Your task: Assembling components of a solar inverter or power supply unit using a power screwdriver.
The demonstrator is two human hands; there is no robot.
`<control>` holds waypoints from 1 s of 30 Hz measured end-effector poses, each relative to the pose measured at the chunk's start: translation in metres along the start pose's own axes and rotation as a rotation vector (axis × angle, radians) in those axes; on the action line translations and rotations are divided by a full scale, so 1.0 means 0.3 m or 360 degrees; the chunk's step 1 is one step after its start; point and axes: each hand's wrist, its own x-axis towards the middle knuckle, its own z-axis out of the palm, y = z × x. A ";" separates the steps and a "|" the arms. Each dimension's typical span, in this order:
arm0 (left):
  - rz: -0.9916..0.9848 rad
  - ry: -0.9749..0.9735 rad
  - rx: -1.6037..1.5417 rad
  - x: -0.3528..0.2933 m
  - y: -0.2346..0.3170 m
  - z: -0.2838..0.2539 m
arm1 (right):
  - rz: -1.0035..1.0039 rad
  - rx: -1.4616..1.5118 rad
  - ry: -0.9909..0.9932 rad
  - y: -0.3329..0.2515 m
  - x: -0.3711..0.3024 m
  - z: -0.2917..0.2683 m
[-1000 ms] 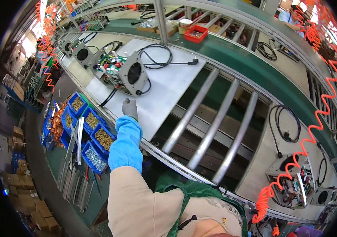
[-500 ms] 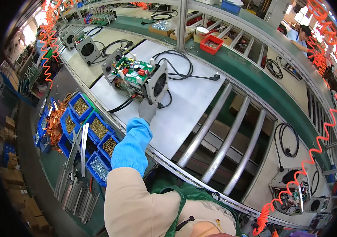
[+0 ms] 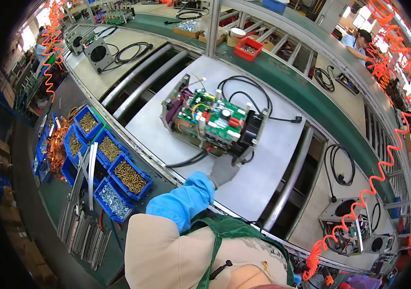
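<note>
My left hand (image 3: 224, 171), in a grey glove and a blue sleeve cover, grips the near lower corner of an open electronic unit at its fan end. The fingertips are partly hidden against the unit. This circuit-board assembly (image 3: 210, 120) carries a green board with red and white parts, coloured wires and a black fan (image 3: 250, 134) at its right end. It rests on a pale flat board (image 3: 167, 123) lying on the line. A black power cord (image 3: 251, 79) loops behind it, with its plug to the right. My right hand is not in view.
Metal rollers (image 3: 289, 178) show on both sides of the pale board. Blue bins (image 3: 131, 178) of screws and metal strips (image 3: 83, 238) lie at left. Similar units stand along the line, one (image 3: 342, 216) at lower right. An orange coiled hose (image 3: 378, 178) hangs at right. A person (image 3: 357, 44) works far right.
The pale board and the assembly on it have slid right and nearer, along with my left hand. Rollers now show at their left, and fewer at their right.
</note>
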 end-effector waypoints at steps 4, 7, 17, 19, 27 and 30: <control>0.0215 -0.0203 -0.0022 -0.036 0.077 0.189 | 0.0220 0.0375 0.0293 -0.514 -0.084 -0.022; 0.0345 -0.0289 0.0064 -0.085 0.111 0.242 | 0.0069 -0.0005 0.0186 -0.718 -0.093 -0.063; 0.0571 -0.0626 -0.0150 -0.162 0.191 0.253 | -0.1413 -0.0595 -0.0123 -1.510 -0.041 -0.073; 0.0716 -0.0593 -0.0268 -0.174 0.193 0.186 | -0.1713 -0.0942 0.0065 -1.652 0.069 -0.043; 0.0077 -0.0792 -0.0892 -0.161 0.211 -0.171 | -0.1525 -0.1815 0.0327 -1.892 0.364 0.103; 0.0024 -0.0467 -0.0866 -0.157 0.179 -0.228 | -0.1372 -0.2045 0.0374 -1.900 0.331 0.125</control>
